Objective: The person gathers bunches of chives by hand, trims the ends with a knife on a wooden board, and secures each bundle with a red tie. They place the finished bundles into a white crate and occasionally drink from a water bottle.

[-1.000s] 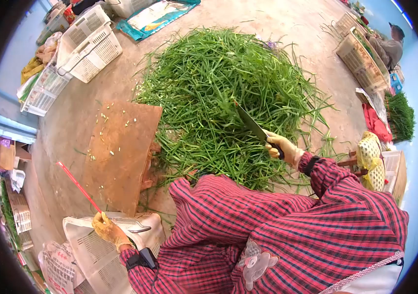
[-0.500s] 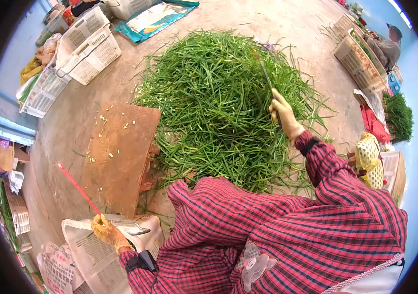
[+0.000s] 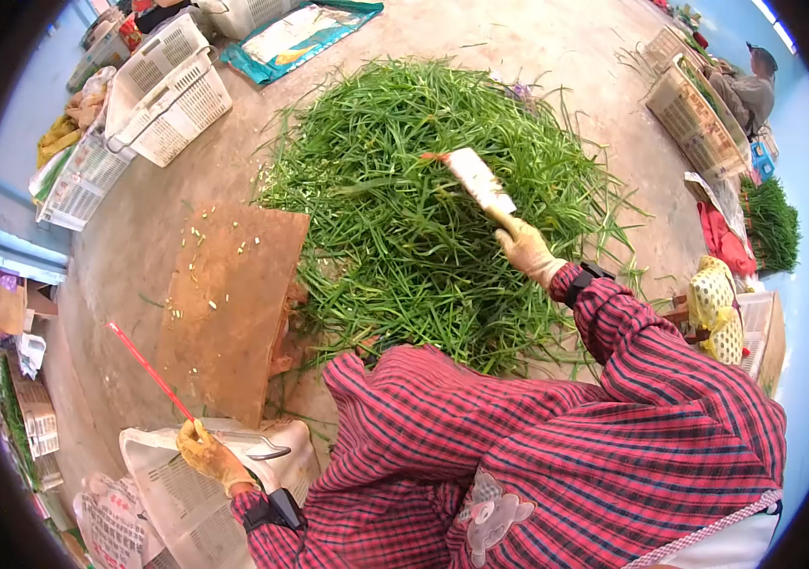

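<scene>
A gloved right hand (image 3: pixel 530 250) is holding a knife (image 3: pixel 480 180) over loose greens (image 3: pixel 414 237) spreading across the floor (image 3: pixel 604 95), its grip closing around the handle. The left hand (image 3: pixel 209 455) is pinching a red strip (image 3: pixel 150 370). Short cut pieces are dotting a board (image 3: pixel 224 313), suggesting some cutting done; the large pile is lying unbundled, while other greens (image 3: pixel 772 226) are standing upright near the wall.

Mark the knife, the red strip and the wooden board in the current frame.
Knife (image 3: pixel 480 180), head view: middle of the blade.
Red strip (image 3: pixel 150 370), head view: midway along its length.
Wooden board (image 3: pixel 226 327), head view: bare part of its top.
</scene>
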### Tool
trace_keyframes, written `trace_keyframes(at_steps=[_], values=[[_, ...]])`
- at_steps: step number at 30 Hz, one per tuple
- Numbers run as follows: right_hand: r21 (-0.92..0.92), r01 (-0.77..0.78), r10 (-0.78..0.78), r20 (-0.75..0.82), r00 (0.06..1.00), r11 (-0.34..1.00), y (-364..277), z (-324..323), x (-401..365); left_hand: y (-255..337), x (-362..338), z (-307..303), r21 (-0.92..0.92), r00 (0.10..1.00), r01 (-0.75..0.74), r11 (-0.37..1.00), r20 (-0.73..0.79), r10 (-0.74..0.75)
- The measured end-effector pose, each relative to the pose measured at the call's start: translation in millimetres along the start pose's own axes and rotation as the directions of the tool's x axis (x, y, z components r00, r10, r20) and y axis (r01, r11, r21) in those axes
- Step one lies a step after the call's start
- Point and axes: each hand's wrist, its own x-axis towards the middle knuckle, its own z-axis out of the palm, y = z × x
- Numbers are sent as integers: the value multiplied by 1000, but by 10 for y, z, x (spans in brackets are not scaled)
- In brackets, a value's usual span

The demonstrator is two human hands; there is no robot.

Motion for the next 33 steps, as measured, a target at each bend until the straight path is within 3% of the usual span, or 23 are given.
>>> trace_keyframes(at_steps=[1, 3, 5, 7, 9, 11, 13, 14, 15, 17, 18, 19, 20, 22, 23, 24, 25, 27, 29, 31, 33], values=[[20, -44, 47, -144, 988, 999, 126, 83, 33, 32, 16, -20, 7, 999, 35, 999, 27, -35], [-121, -496, 492, -60, 868, 860, 159, 192, 159, 18, 24, -21, 12, 996, 70, 997, 48, -71], [-107, -430, 441, 131, 888, 896, 25, 336, 69, -15, 22, 4, 11, 999, 45, 999, 28, -46], [-30, -233, 234, 214, 948, 972, -74, 517, -122, -29, 5, 22, -1, 998, 56, 998, 28, -56], [-58, -109, 122, 322, 939, 992, -57, 456, -214, -7, 29, 1, -7, 998, 63, 998, 28, -63], [-170, -104, 142, 228, 963, 980, 70, 379, -247, 25, 22, -7, -56, 995, 98, 994, 39, -96], [-282, -438, 462, 19, 887, 853, 187, 348, -293, 38, 18, -6, -45, 997, 72, 996, 19, -71], [-332, -488, 531, 46, 846, 807, 211, 342, -310, 45, 8, 13, -41, 999, 46, 998, -7, -46], [-348, -459, 509, 65, 858, 818, 207, 452, -335, 37, 12, 30, -46, 999, 51, 998, -9, -52], [-86, -291, 303, 181, 936, 953, 171, 627, -414, 5, 13, 33, -13, 998, 68, 998, 12, -68], [30, 94, -96, 56, 994, 995, -44, 620, -391, -2, 11, 39, -12, 998, 67, 998, 12, -67], [456, -321, 143, 383, 913, 830, -207, 455, -373, -5, 16, 39, -17, 998, 57, 998, 10, -56], [558, -736, 357, 645, 676, 384, -642, 163, -275, -6, 17, 25, -21, 999, 48, 999, 7, -48], [691, -703, 167, 723, 670, -169, -827, -33, -259, 21, 23, 8, -33, 999, 54, 998, 3, -54], [626, -627, 45, 723, 689, -464, -844, -118, -293, 20, 18, 16, -50, 998, 56, 997, 3, -56], [565, -604, 10, 735, 678, -563, -874, -197, -332, 17, 14, 17, -51, 998, 56, 997, 5, -56], [567, -602, 14, 734, 679, -562, -891, -253, -372, 14, 14, 19, -52, 999, 51, 997, 4, -51], [376, -603, -54, 818, 573, -703, -919, -326, -425, 15, 9, 31, -53, 999, 47, 997, 1, -47], [350, -626, -120, 803, 583, -697, -985, -341, -405, 24, 13, 14, -54, 998, 55, 997, -2, -55], [409, -645, -131, 773, 621, -645, -1076, -298, -327, 43, 18, 1, -47, 997, 73, 996, 5, -73], [632, -694, -102, 710, 697, -344, -1116, -258, -132, 65, 24, 0, -40, 996, 90, 995, 16, -89]])
